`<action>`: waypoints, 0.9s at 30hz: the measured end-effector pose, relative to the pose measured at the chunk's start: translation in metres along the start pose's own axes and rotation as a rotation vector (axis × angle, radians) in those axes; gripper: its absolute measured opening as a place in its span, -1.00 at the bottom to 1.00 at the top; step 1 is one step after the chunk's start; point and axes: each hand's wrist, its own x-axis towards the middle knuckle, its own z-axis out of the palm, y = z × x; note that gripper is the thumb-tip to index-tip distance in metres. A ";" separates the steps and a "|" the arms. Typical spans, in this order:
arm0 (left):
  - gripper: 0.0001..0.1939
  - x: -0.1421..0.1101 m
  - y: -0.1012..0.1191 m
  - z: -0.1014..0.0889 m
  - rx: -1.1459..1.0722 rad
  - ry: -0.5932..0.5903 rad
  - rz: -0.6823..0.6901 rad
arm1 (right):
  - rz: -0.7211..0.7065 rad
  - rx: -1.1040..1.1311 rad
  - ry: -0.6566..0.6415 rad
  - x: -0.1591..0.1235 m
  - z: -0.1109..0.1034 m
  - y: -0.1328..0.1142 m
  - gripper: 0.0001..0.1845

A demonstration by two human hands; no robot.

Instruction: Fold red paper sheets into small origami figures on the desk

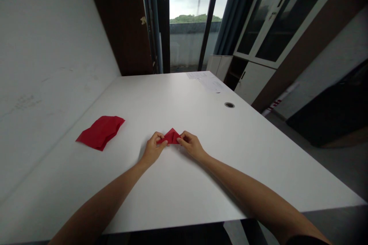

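I see a small, bright red, crisply folded piece of paper [172,136], roughly triangular, with its peak pointing away from me, a straight lower edge and a crease running down from near the peak. It lies low over a smooth, matt white, flat-topped bench [178,191], and I use it as my landmark.

The folded paper sits directly between the two bare hands. My left hand [153,147] has thumb and fingers pinched together on its left corner, and my right hand [192,145] is pinched the same way on its right corner. The fingertips cover both ends, so I cannot make out the corners themselves; the peak and middle show plainly.

Well to the left of the folded paper lies a larger, crumpled red sheet-like piece [100,132], its outline irregular and its surface softly creased. Beyond the folded paper and to its right, I see a round, dark-centred cable hole [229,105] set in the bench, and farther off some thin white paper sheets [211,84] near the far edge. A scuffed white wall [43,53] rises left of the folded paper, past the larger red piece. Far beyond it stand a dark-framed glass window [188,42] and, to the right, a white cabinet with dark glass panes [258,26].
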 end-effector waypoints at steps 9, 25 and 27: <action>-0.77 -0.002 0.002 0.003 0.076 -0.060 -0.024 | -0.085 -0.145 -0.087 -0.006 0.001 -0.020 -0.86; -0.66 0.000 0.001 0.000 0.100 0.040 -0.018 | -0.010 -0.105 -0.103 -0.005 0.002 -0.019 -0.62; -0.66 0.001 -0.002 0.000 0.028 0.058 -0.063 | 0.002 -0.078 -0.087 -0.004 0.002 -0.018 -0.62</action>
